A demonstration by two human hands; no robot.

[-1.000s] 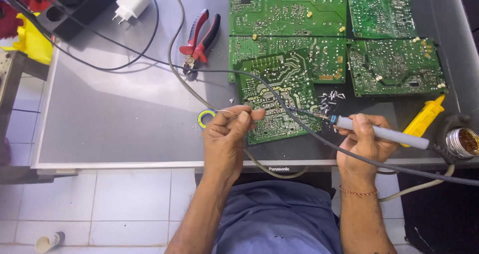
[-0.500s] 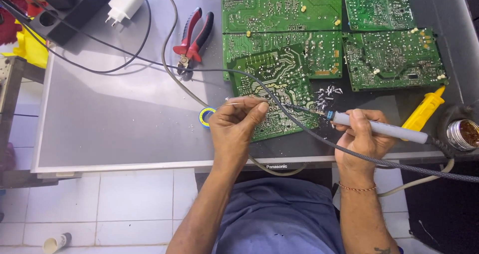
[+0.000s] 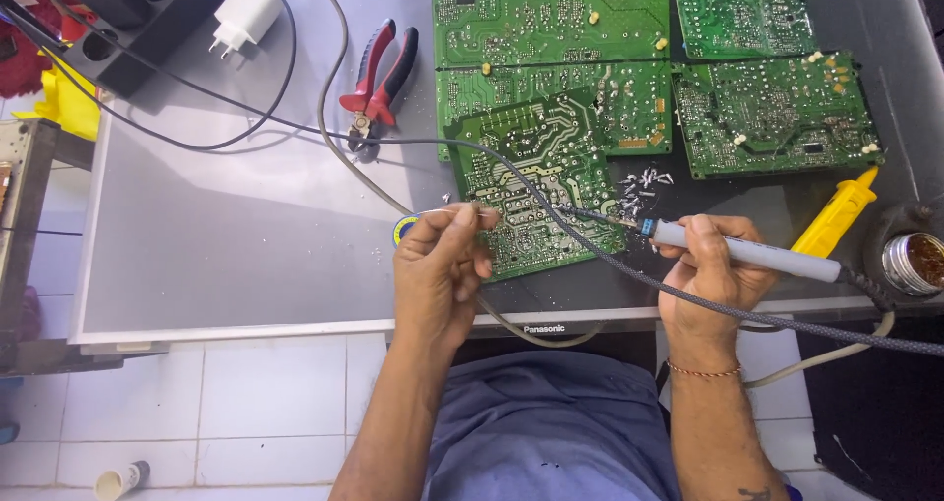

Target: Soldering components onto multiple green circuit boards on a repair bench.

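My right hand [image 3: 710,273] grips a grey soldering iron [image 3: 744,251] like a pen, its tip resting on the right edge of a green circuit board [image 3: 536,176] that lies tilted on the grey panel. My left hand [image 3: 440,265] pinches a thin strand of solder wire [image 3: 479,206] and holds its end over the same board's lower left part. A small blue and yellow solder reel [image 3: 403,228] peeks out just behind my left fingers. The iron's braided cord [image 3: 787,321] runs off to the right.
Several more green boards [image 3: 551,14] lie at the back of the grey panel [image 3: 226,235]. Red pliers [image 3: 379,73], a white charger plug [image 3: 246,11], a black power strip [image 3: 128,19], a yellow tool [image 3: 836,216], a flux tin [image 3: 913,262] and loose metal bits [image 3: 639,186] surround them.
Both hands stay on the tilted board; the solder wire end and iron tip have shifted only slightly. My head has moved a little, sliding the view.
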